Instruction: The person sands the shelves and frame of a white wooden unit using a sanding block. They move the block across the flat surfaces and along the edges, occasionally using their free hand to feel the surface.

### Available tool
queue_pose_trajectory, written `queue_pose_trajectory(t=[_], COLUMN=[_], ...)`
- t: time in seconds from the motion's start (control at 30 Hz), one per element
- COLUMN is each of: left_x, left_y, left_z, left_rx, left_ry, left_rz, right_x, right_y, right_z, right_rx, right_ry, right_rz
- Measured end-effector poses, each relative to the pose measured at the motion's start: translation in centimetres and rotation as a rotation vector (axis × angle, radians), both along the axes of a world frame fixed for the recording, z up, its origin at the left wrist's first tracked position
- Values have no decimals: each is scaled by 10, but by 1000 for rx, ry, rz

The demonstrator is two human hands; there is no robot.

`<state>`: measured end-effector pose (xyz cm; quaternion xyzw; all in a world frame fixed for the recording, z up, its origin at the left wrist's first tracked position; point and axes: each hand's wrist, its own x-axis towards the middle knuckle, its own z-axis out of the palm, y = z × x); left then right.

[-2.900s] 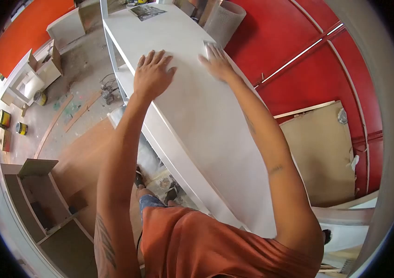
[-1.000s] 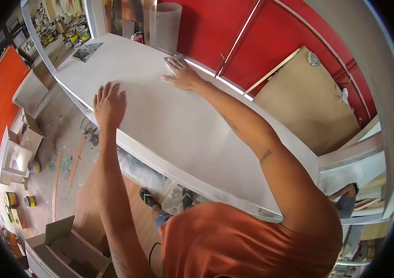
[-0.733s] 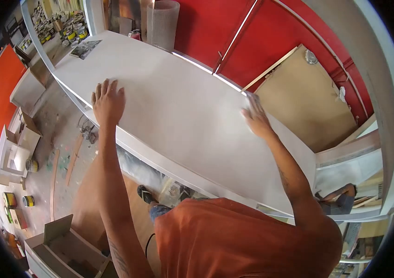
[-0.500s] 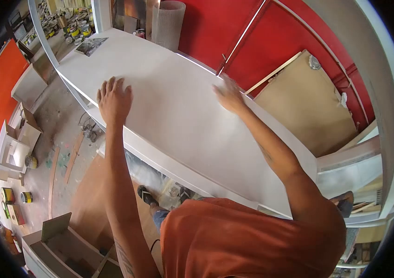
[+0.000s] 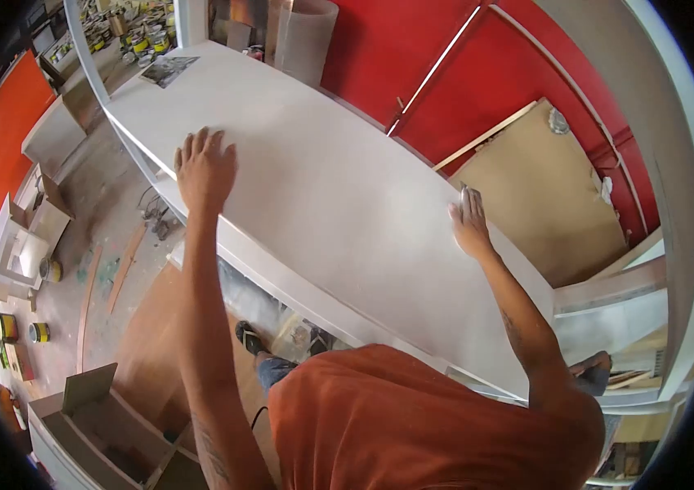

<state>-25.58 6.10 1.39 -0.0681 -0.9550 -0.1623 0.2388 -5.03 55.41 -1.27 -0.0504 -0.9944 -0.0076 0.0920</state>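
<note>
A long white panel (image 5: 322, 180) stretches across the view, part of a white frame. My left hand (image 5: 205, 173) lies on it near the front edge, palm down with fingers spread and nothing in them. Over toward the panel's far edge is my right hand (image 5: 471, 224), its fingers close together against the surface. A small greyish piece shows at those fingertips, too hidden to name. On the left end of the panel lies a dark, glossy flat sheet (image 5: 169, 71).
Behind the panel stand a red wall (image 5: 396, 57), a tan board (image 5: 543, 192) and a pale roll (image 5: 306, 41). White uprights rise at both ends. Paint cans (image 5: 39, 332), wood strips (image 5: 89, 302) and an open cabinet carcass (image 5: 110, 416) are on the floor.
My right hand has swept to the right and nearer along the panel. My left hand stays almost in place, and the view has shifted slightly.
</note>
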Motion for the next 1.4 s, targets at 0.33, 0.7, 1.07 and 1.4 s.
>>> queue_pose_trajectory(t=[0.33,0.7,1.07,1.4], left_x=[0,-4,20,384], left_y=[-3,-3,-22,-188], left_z=[-3,-7,-1,-321], left_rx=[38,108,707,940], left_ry=[87,122,285,-807], left_rz=[-36,-38,-212,366], right_x=[-318,5,-239,104], right_y=[-216,-64,-298,-198], right_z=[28,23,18,67], right_rx=[-302,-152,-180,-152], right_ry=[-176,-64,-10,-291], right_rz=[214,94,498,663])
